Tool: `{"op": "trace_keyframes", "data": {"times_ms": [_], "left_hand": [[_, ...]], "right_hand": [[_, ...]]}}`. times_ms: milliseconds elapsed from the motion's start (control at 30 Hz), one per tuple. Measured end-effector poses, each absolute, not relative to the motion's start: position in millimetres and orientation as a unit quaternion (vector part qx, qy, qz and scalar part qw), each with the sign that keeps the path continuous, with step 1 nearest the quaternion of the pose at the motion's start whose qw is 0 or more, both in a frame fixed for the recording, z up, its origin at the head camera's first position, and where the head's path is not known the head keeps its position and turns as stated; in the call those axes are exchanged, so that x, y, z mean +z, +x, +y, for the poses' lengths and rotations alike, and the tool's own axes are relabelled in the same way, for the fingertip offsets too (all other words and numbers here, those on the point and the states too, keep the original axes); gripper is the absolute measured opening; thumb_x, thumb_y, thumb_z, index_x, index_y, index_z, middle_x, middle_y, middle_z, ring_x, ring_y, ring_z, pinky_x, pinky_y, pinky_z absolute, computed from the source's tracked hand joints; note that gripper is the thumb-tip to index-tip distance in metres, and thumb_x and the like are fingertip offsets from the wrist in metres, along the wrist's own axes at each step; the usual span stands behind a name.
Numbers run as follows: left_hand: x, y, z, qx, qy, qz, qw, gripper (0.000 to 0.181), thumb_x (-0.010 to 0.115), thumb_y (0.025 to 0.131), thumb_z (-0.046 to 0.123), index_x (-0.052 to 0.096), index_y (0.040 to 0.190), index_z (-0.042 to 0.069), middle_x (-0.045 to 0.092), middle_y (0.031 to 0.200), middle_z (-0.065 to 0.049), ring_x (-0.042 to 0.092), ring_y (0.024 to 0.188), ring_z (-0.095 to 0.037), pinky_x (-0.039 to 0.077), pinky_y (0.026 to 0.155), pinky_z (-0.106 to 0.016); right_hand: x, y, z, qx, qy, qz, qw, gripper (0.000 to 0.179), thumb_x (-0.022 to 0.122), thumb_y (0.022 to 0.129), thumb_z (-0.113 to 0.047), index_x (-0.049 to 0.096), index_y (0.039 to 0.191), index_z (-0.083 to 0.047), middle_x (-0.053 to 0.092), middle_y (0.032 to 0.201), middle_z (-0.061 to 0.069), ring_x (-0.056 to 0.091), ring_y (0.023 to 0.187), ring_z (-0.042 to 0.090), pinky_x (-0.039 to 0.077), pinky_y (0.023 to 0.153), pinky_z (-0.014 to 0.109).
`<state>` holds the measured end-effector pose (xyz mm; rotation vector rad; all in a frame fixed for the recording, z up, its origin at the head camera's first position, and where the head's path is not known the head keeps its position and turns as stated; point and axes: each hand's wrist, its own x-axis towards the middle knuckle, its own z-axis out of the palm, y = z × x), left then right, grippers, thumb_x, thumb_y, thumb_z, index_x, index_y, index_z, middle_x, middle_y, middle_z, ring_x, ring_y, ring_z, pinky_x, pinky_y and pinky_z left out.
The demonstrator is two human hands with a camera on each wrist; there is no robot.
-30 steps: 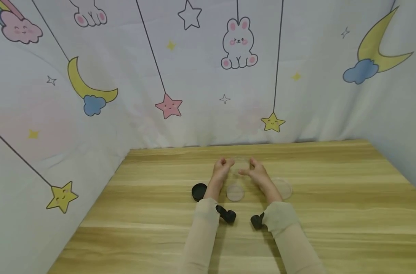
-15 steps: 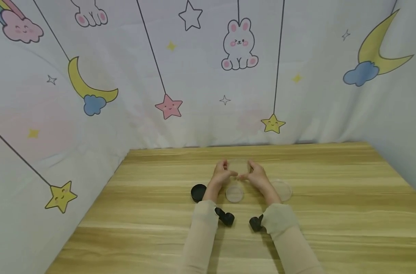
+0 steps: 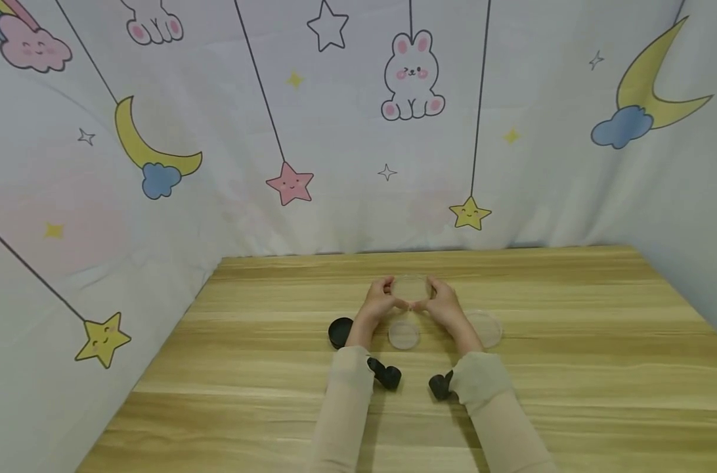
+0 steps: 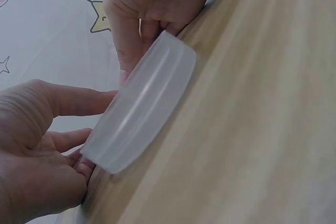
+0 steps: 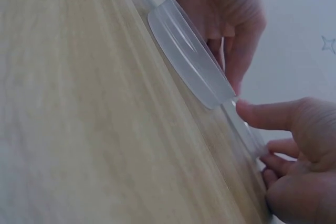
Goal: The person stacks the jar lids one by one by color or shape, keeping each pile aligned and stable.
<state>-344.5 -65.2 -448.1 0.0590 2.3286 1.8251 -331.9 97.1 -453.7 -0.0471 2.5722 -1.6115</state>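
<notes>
A clear round dish (image 3: 410,289) is between both hands near the back of the table. My left hand (image 3: 379,302) grips its left side and my right hand (image 3: 444,303) its right, with the thumbs almost meeting at the near edge. In the right wrist view, only a strip of that held dish (image 5: 245,129) shows by the right fingers. A smaller translucent round dish (image 3: 404,335) lies nearer, between the forearms; it fills the foreground of the left wrist view as a low-walled dish (image 4: 142,106), hiding most of what the hands hold.
A black round container (image 3: 340,332) sits by the left wrist, partly hidden by it. Beside the right wrist lies another clear round piece (image 3: 486,328). A printed curtain (image 3: 347,131) hangs behind the wooden table (image 3: 264,394).
The left thumb has swung down to the near edge, close to the right thumb. Both hands now frame the dish more evenly. The other round pieces stay where they were.
</notes>
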Motion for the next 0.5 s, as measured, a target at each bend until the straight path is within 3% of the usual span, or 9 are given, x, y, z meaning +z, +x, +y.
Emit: {"op": "trace_keyframes", "data": {"times_ms": [500], "left_hand": [[-449.0, -344.2, -64.6, 0.620, 0.026, 0.780, 0.082, 0.081, 0.074, 0.074, -0.007, 0.038, 0.146, -0.003, 0.051, 0.133, -0.023, 0.051, 0.121, -0.033, 0.045, 0.104, -0.042]], "right_hand": [[-456.1, -332.7, 99.1, -0.519, -0.031, 0.853, 0.046, 0.083, 0.072, 0.087, -0.014, 0.023, 0.153, 0.003, 0.023, 0.159, 0.023, 0.019, 0.149, 0.039, 0.021, 0.120, 0.051]]}}
